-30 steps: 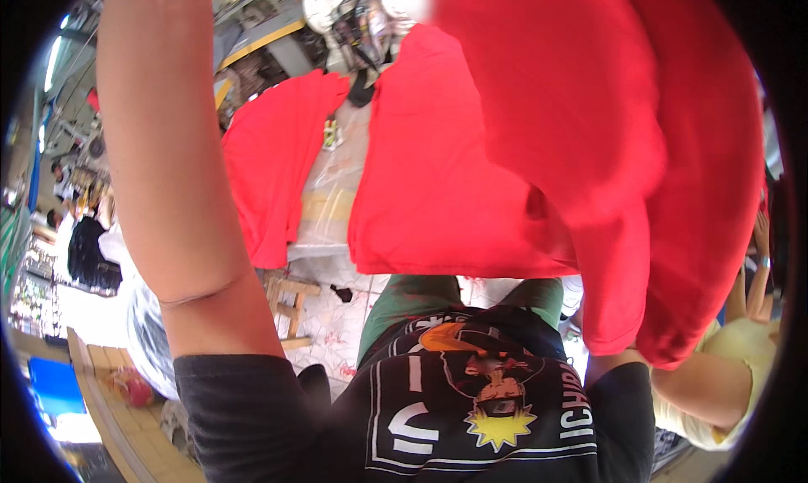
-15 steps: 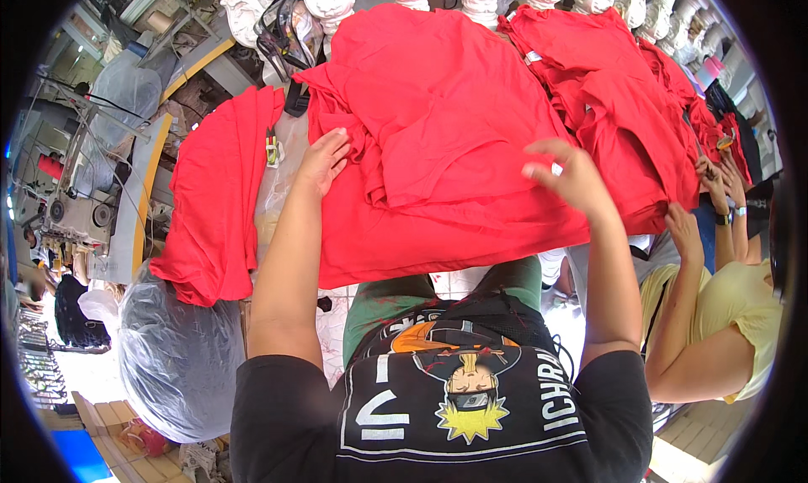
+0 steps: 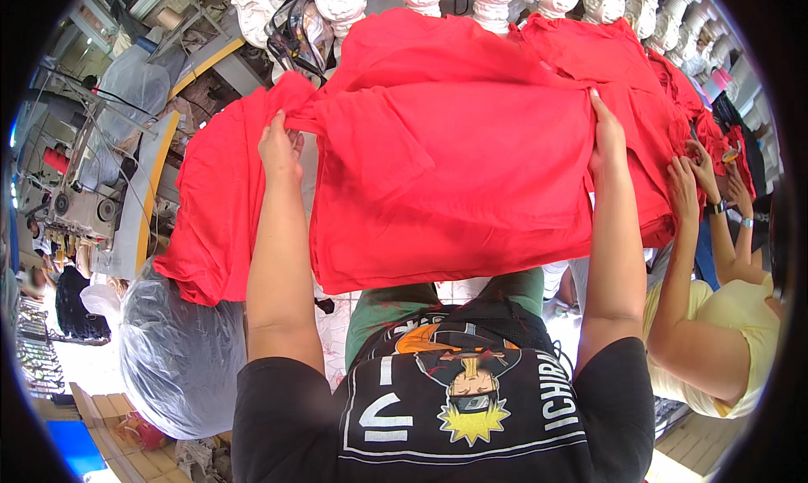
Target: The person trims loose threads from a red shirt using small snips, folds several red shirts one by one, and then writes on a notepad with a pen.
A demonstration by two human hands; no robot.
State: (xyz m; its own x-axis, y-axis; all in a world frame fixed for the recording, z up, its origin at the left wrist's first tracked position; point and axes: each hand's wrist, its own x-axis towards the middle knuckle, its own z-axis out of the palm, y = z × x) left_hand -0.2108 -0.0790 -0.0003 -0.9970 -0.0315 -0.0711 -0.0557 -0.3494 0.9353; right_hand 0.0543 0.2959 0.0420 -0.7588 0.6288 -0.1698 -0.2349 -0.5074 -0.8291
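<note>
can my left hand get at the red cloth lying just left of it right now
Probably yes. The left hand is right beside the red cloth, nothing visibly between, though it likely must first release the red garment it holds.

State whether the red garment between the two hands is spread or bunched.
Mostly spread: the red garment stretches in a broad sheet from the left hand to the right hand.

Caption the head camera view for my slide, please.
Left hand and right hand hold a red garment over more red cloth, with a person in yellow alongside.
</note>
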